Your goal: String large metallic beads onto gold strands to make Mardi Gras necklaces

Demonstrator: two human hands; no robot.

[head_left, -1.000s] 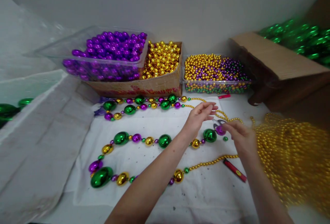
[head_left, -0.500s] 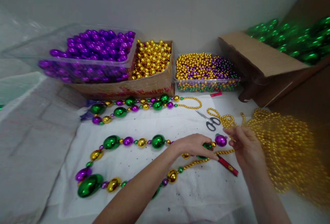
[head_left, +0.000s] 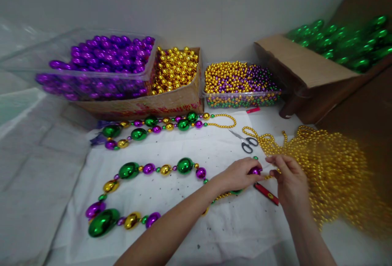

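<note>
My left hand (head_left: 241, 174) is closed around a shiny purple bead (head_left: 255, 170) at one end of a bead necklace (head_left: 185, 165). A small green bead (head_left: 255, 158) shows just beyond its fingertips. Close by on the right, my right hand (head_left: 289, 172) pinches a thin pale string (head_left: 266, 164) that runs over from the purple bead. Green, purple and gold beads form the necklace's wide loop on the white cloth. My left forearm covers part of that loop. Below the hands lies a flat red object (head_left: 266, 194) with a yellow mark.
Scissors (head_left: 247, 142) lie beyond the hands, near a finished-looking necklace (head_left: 153, 128). A heap of gold bead strands (head_left: 333, 172) spreads at right. Along the wall stand a purple-bead tub (head_left: 122, 74), a gold-bead carton (head_left: 199, 82), a mixed-bead tray (head_left: 241, 94) and a green-bead box (head_left: 306, 62).
My left hand has shifted along the necklace onto the purple bead, now mostly covered by its fingers. My right hand stays beside it, still pinching. The whole view has shifted slightly.
</note>
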